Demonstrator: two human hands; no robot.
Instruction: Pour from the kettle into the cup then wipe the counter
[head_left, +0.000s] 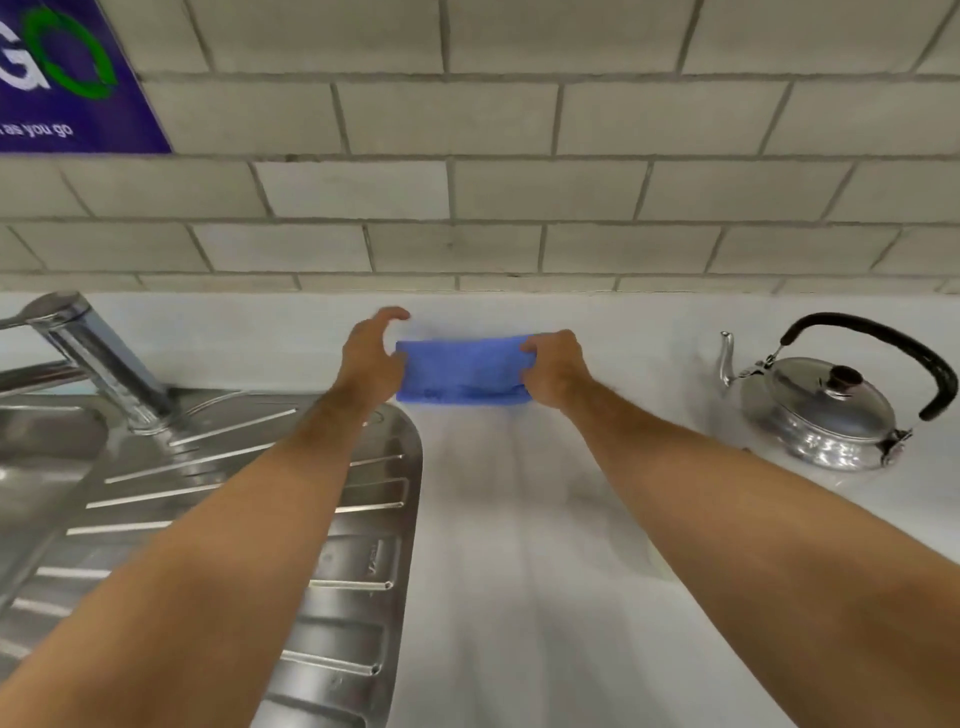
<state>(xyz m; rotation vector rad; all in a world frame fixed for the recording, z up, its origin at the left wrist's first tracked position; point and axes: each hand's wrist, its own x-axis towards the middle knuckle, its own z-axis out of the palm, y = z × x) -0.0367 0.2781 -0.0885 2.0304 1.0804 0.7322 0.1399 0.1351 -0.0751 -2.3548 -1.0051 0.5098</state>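
Two bare forearms reach forward over a pale tabletop toward a grey tiled wall. Far left, at ten o'clock in the frame: corner of a blue sign on the wall, white and green lettering, partly cut off. Below it, at nine o'clock, a chrome tap stands at the back of a stainless sink unit; its ribbed drainboard runs down to seven o'clock, under the left forearm. Left hand, just above centre: fingers spread and curled, thumb side touching the left end of a folded blue cloth; fingers not closed on it, index tip raised toward the wall. Cloth lies flat on the tabletop near the back edge, at twelve o'clock from frame centre, long side parallel to the wall. Right hand: fingers folded over the cloth's right end, gripping it. Tabletop in front of the cloth looks smeared or motion-blurred. Far right, at three o'clock: a polished metal kettle sits upright on the tabletop, well apart from the cloth, black arched handle up, lid on, spout pointing left. Cup not in view.
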